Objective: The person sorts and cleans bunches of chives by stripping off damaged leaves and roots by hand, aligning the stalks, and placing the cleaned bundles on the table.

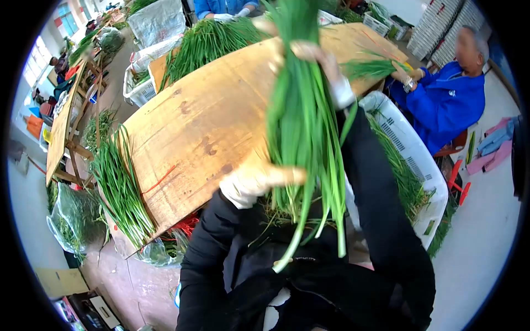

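Observation:
A big bunch of garlic chives [301, 110] hangs upright in front of me, above the near side of the wooden table. My right hand [320, 58] is wrapped round its upper part, slightly blurred. Pale stem ends dangle at the bottom, a few longer than the others. Beside the lower stems is my left hand [256, 179] in a light glove, fingers stretched out to the right; whether they touch the stems I cannot tell. Another pile of chives [118, 190] lies on the table's left end, near a red tie [158, 179].
The wooden table [204, 121] curves across the view. A white crate [436, 193] of greens stands at my right. A co-worker in blue [450, 105] holds chives at the far right; another person's gloved hands [225, 17] are behind a chive heap [212, 47]. Plastic bags [74, 215] sit left.

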`<state>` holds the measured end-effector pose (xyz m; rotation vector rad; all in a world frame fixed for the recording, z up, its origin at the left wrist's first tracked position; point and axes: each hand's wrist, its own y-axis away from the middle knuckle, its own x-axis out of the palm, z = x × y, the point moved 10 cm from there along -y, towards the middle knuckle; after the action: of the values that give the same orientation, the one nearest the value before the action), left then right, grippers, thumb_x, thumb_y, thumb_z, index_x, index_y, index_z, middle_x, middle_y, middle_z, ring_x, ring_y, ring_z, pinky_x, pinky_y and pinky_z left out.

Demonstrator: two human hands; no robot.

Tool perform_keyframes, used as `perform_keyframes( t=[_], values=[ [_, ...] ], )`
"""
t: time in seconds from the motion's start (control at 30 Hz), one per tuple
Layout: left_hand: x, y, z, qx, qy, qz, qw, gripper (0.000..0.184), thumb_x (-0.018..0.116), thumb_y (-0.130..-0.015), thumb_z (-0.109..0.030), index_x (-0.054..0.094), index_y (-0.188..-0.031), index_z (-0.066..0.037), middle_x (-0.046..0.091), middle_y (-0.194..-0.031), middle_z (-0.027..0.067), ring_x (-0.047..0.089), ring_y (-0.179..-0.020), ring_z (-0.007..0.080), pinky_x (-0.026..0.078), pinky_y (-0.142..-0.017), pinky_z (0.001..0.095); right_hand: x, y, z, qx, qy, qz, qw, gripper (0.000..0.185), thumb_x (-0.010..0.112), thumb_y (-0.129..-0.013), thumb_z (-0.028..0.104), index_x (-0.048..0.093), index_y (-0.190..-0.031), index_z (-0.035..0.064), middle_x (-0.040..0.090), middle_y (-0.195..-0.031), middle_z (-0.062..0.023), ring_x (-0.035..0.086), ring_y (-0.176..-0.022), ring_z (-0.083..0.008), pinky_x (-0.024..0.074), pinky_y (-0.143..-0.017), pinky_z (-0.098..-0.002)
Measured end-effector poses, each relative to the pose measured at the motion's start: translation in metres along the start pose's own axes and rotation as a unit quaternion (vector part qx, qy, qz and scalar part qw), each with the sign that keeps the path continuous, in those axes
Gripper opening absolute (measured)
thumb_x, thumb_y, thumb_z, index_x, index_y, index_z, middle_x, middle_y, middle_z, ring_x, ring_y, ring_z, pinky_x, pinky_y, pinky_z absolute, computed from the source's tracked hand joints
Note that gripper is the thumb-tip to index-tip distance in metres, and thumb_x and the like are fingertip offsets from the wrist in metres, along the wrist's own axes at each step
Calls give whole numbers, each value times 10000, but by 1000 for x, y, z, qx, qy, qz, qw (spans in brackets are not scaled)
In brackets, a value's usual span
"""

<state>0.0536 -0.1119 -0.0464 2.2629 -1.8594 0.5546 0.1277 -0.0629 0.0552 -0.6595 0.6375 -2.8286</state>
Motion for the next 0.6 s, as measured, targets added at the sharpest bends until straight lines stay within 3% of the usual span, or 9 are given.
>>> perform_keyframes(
  t=[0.07, 0.1, 0.13, 0.2, 0.27, 0.33, 0.4, 0.47, 0.6],
  values=[
    [-34, -23, -16, 67, -31, -62, 995, 556, 719, -659, -109, 437, -1136, -66, 536, -1033, 35, 509, -916, 134, 422, -803, 299, -21, -36, 0, 69, 88, -1, 994, 521, 582, -771, 289, 431, -1167, -14, 588, -987, -82, 574, -835, -147, 464, -741, -247],
    [-43, -27, -32, 86, 2, -129, 988, 465, 689, -692, -105, 458, -1094, -62, 551, -973, 35, 526, -854, 129, 439, -749, 287, -60, -59, 16, 7, 252, -110, 961, 480, 613, -756, 344, 513, -1063, -11, 604, -950, -67, 593, -803, -137, 475, -718, -228],
    [-55, -37, -39, 100, 14, -154, 983, 396, 662, -720, -106, 476, -1068, -63, 562, -934, 37, 538, -812, 130, 448, -710, 279, -93, -90, 13, -75, 202, -67, 974, 383, 563, -810, 287, 517, -1033, -21, 608, -936, -87, 586, -830, -151, 465, -764, -261],
    [-93, -62, -33, 125, 16, -162, 979, 283, 612, -772, -113, 511, -1032, -70, 577, -877, 43, 556, -748, 135, 459, -647, 268, -121, -78, 21, 94, 629, -151, 757, 277, 453, -871, 176, 470, -1117, 49, 553, -1062, -141, 560, -920, -205, 440, -825, -329],
    [-150, -89, 11, 38, -153, -141, 977, 292, 626, -762, -156, 528, -1023, -67, 580, -882, 57, 556, -770, 149, 460, -649, 289, -150, -43, 0, 138, 903, -31, 406, 289, 360, -896, 147, 424, -1177, 160, 431, -1209, -178, 491, -1033, -238, 394, -879, -375],
    [-179, -51, 36, -174, -331, -261, 890, 406, 650, -724, -162, 509, -1067, 4, 581, -872, 59, 550, -743, 156, 448, -637, 279, -198, 3, -13, 81, 884, -15, 460, 342, 349, -890, 159, 397, -1210, 270, 317, -1291, -187, 428, -1097, -269, 375, -897, -385],
    [-205, -40, 77, -223, -285, -131, 923, 450, 604, -762, -206, 460, -1162, -59, 582, -938, 5, 538, -794, 112, 421, -624, 251, -233, 74, -17, 31, 866, -27, 499, 387, 415, -879, 224, 361, -1260, 189, 388, -1248, -163, 419, -1113, -233, 366, -907, -369],
    [-223, -10, 72, -260, -266, -204, 906, 427, 582, -785, -245, 466, -1154, -64, 594, -932, 36, 574, -772, 132, 446, -599, 236, -259, 155, -10, 266, 458, -327, 783, 528, 511, -838, 297, 328, -1278, 70, 442, -1204, -124, 432, -1106, -182, 378, -895, -324],
    [-255, 22, 56, -148, -145, -357, 911, 394, 571, -812, -284, 454, -1101, -43, 590, -891, 101, 591, -699, 155, 465, -578, 245, -256, 299, -6, 264, 270, -414, 828, 482, 586, -793, 318, 467, -1155, 23, 562, -1040, -55, 541, -936, -112, 426, -796, -211]
  ],
)
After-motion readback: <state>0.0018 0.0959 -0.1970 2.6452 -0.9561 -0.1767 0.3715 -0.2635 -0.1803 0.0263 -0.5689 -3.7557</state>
